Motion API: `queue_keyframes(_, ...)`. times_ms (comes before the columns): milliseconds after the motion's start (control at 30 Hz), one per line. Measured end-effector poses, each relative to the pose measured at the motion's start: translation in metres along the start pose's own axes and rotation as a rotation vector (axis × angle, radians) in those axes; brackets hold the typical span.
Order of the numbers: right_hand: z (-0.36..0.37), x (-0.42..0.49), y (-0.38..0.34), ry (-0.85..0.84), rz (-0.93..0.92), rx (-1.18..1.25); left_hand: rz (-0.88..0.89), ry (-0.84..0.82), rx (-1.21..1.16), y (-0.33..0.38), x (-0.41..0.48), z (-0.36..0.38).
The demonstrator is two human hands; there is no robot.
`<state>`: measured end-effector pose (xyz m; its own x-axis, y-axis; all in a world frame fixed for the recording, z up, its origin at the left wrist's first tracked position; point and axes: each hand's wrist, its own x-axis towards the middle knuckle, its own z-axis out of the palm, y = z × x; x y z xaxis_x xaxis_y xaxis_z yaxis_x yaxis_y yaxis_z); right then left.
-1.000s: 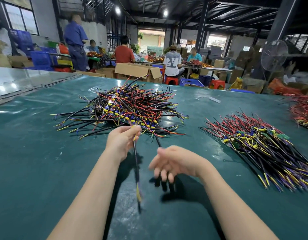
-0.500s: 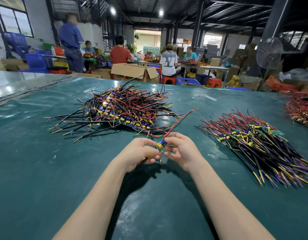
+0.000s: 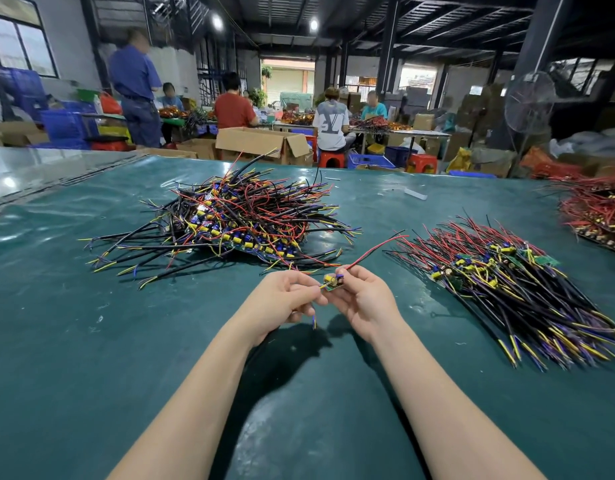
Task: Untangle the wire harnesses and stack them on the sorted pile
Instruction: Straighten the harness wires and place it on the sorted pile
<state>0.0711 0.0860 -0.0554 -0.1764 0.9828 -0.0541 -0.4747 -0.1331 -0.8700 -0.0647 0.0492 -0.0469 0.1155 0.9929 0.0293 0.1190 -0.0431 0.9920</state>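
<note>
Head view: holding one harness [image 3: 333,283] at centre frame, just above the green bench [image 3: 91,341].
Pinching its yellow wire [image 3: 321,287] with the left hand [image 3: 285,299], gripping its small board end with the right hand [image 3: 363,301], red wire [image 3: 377,247] trailing toward upper right. Beyond the hands, upper centre, a tangled pile [image 3: 243,220]; at right of frame, the sorted pile [image 3: 506,282], apart from both hands.
</note>
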Motion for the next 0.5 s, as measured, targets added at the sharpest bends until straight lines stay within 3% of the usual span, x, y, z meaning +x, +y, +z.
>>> queue_keyframes(200,-0.0002,0.0002,-0.0007,0.071,0.004,-0.013,0.041,0.128,0.425,-0.0024,0.0011,0.0016)
queue_keyframes(333,0.0016,-0.002,-0.0011,0.071,0.002,0.015,-0.016,0.213,0.382,0.0008,0.0036,0.0035)
queue_keyframes(433,0.0022,-0.0021,-0.0002,0.081,0.019,0.026,0.032,0.211,0.425,0.0028,0.0042,0.0051)
queue_keyframes(500,0.0022,-0.0016,0.0003,0.093,0.038,0.056,0.047,0.212,0.327,0.0027,0.0036,0.0039)
